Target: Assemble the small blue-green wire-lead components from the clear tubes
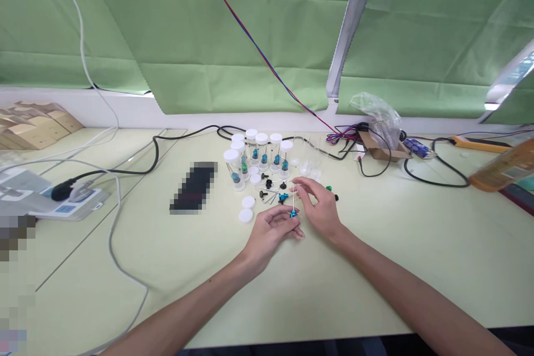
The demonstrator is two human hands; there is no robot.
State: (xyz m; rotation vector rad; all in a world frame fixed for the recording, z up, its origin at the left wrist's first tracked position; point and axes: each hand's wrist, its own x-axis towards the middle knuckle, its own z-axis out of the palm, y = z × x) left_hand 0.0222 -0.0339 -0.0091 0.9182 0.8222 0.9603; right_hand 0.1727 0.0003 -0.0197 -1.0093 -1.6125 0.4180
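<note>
**Blue fitting held between two hands**

Loose white caps (246, 208) lie left, capped vials (255, 158) behind. Left hand (271, 231), palm up, fingers curled, props the blue fitting (293, 213) from below. Right hand (319, 207) pinches its thin pin (295, 197) upright, just above the table (375, 267).

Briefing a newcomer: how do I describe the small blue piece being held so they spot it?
On the pale green table, look in front of the cluster of white-capped clear vials, where left hand and right hand meet. The small blue knob on a thin metal pin is the only piece held up, not lying loose.
</note>
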